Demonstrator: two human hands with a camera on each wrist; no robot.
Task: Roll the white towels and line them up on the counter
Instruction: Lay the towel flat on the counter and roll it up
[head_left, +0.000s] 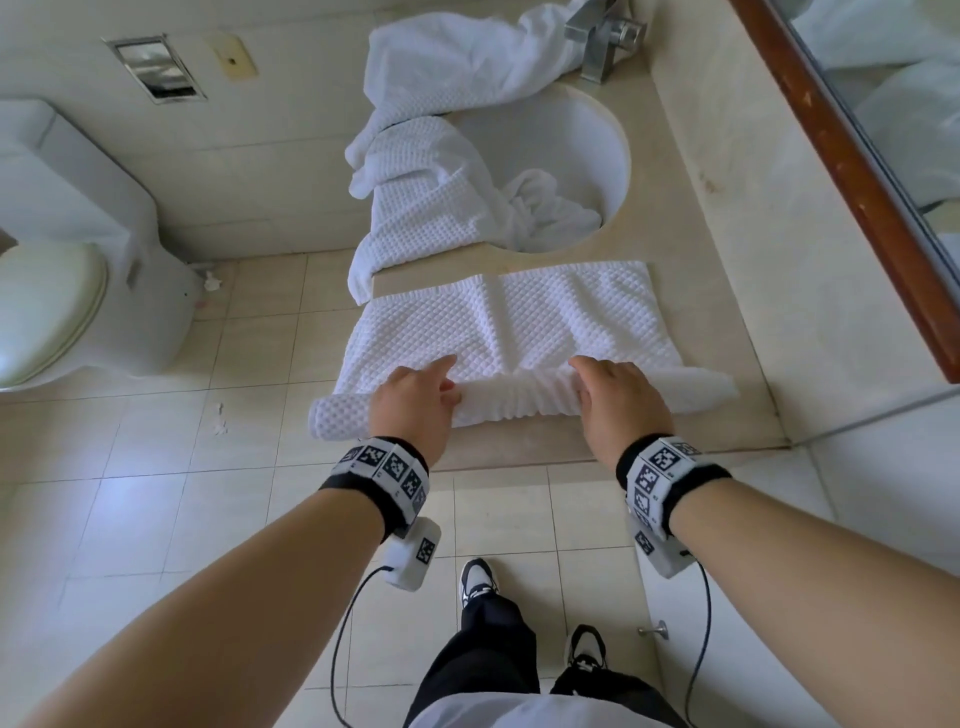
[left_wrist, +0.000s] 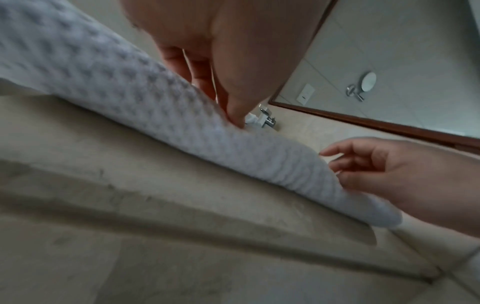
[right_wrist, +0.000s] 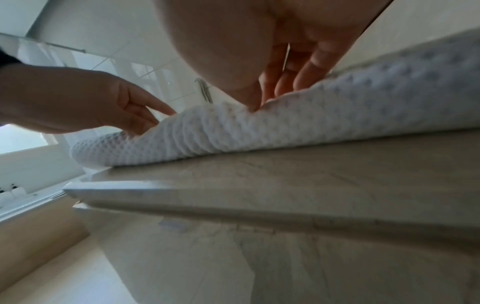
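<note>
Towel (head_left: 509, 322) of white waffle weave lies spread on the beige counter (head_left: 727, 291), just in front of the sink (head_left: 582, 156); its near edge is rolled into a tube (head_left: 514, 397) along the counter's front, and its left end hangs past the counter's corner. We have both arms reaching forward, palms down, set apart on that tube. Our left hand (head_left: 413, 402) rests on it left of centre, fingers fairly straight, thumb touching the cloth. Our right hand (head_left: 621, 397) sits right of centre, fingers loosely bent over the top, fingertips (right_wrist: 253, 102) pressing a dent into the roll. Farther back, more white towels (head_left: 441, 156) lie crumpled across the sink, beside the tap (head_left: 602, 41). A toilet (head_left: 67, 249) stands off to the left.
</note>
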